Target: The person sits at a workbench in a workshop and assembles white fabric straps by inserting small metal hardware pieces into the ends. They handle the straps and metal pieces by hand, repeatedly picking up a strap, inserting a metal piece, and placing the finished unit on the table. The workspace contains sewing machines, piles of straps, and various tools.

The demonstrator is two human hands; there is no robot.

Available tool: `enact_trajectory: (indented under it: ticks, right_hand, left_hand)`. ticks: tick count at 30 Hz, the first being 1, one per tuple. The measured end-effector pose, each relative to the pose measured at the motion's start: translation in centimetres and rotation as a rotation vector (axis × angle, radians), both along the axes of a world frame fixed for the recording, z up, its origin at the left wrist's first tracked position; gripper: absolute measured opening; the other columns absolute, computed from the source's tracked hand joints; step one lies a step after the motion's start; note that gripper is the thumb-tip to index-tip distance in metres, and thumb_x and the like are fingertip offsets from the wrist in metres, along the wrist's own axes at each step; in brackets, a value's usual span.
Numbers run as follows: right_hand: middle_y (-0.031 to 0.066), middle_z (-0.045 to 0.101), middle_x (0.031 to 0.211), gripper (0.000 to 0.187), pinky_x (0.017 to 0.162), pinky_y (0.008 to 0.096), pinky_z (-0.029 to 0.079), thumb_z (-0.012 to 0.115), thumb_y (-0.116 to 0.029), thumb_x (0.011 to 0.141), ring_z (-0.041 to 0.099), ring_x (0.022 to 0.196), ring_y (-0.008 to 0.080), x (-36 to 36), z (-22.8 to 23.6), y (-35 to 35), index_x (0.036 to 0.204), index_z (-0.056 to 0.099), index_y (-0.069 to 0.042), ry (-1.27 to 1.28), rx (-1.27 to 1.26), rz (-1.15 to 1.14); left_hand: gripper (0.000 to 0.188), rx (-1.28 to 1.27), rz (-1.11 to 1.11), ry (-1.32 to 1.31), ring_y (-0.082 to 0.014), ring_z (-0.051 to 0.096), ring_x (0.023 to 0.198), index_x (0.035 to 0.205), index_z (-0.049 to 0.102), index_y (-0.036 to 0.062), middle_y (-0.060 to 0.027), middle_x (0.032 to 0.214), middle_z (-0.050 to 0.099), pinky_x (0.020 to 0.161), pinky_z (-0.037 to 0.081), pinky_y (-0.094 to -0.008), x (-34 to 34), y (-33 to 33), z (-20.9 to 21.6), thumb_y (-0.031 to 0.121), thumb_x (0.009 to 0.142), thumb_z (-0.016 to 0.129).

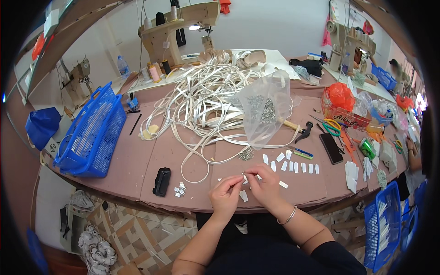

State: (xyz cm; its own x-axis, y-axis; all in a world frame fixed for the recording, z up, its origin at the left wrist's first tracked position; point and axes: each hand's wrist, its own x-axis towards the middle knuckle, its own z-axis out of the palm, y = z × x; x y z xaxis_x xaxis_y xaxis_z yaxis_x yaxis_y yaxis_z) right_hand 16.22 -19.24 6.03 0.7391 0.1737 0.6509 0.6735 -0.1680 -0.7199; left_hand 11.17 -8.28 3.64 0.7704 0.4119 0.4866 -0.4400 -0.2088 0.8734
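My left hand (225,193) and my right hand (265,185) meet above the near edge of the table, fingertips pinched together. Between them is something small and whitish, mostly covered by the fingers, and its kind does not show. Small white tabs (280,156) lie in loose rows just beyond and right of my right hand, and one tab (243,196) rests between my wrists. A little heap of tiny metal pieces (246,154) sits beyond my fingertips. To the left of my left hand are small silvery-white pieces (179,189) and a black oblong case (162,182).
A big tangle of white strap (206,98) covers the table's middle, with a clear bag of metal pieces (266,110) on it. Rightward lie a hammer (302,132), pens (300,152), a phone (331,148) and scissors (332,127). Blue baskets (94,133) stand left; sewing machines stand behind.
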Motion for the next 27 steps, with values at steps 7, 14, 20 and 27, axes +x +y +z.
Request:
enact_trajectory:
  ticks: [7, 14, 20, 27]
  right_hand:
    - [0.0100, 0.056, 0.070, 0.010, 0.053, 0.0275, 0.046, 0.061, 0.000, 0.071, 0.057, 0.060, 0.0205, -0.2, 0.1, 0.0, 0.081, 0.058, -0.001, -0.056, -0.069, -0.013]
    - [0.0097, 0.057, 0.068, 0.015, 0.056, 0.0264, 0.046, 0.060, 0.001, 0.072, 0.058, 0.061, 0.0208, 0.3, -0.4, -0.2, 0.087, 0.059, 0.000, 0.646, 0.177, 0.308]
    - [0.0099, 0.058, 0.073, 0.016, 0.054, 0.0275, 0.046, 0.060, 0.001, 0.071, 0.058, 0.062, 0.0220, 0.2, -0.7, -0.4, 0.086, 0.058, -0.001, -0.155, -0.135, 0.076]
    - [0.0099, 0.059, 0.078, 0.017, 0.055, 0.0287, 0.048, 0.056, 0.000, 0.074, 0.059, 0.065, 0.0210, 0.2, -0.9, -0.3, 0.090, 0.057, -0.005, -0.191, -0.178, 0.150]
  left_hand:
    - [0.010, -0.164, -0.025, 0.093, -0.0118, 0.059, 0.075, 0.084, 0.061, -0.0042, -0.0086, 0.083, 0.060, 0.068, 0.048, -0.0209, -0.2, -0.1, 0.7, -0.007, 0.074, 0.059]
    - [0.012, -0.450, -0.122, 0.207, -0.0114, 0.059, 0.074, 0.088, 0.058, -0.0035, -0.0082, 0.082, 0.061, 0.068, 0.048, -0.0205, -0.3, 0.1, 0.0, -0.004, 0.076, 0.059]
    - [0.010, -0.301, -0.063, 0.133, -0.0113, 0.059, 0.074, 0.085, 0.059, -0.0037, -0.0080, 0.082, 0.061, 0.068, 0.048, -0.0204, -0.5, -0.2, -0.1, -0.004, 0.076, 0.059]
    - [0.011, -0.272, -0.076, 0.125, -0.0125, 0.059, 0.076, 0.086, 0.060, -0.0027, -0.0091, 0.084, 0.062, 0.070, 0.048, -0.0205, -1.0, 0.2, -0.2, -0.005, 0.075, 0.060]
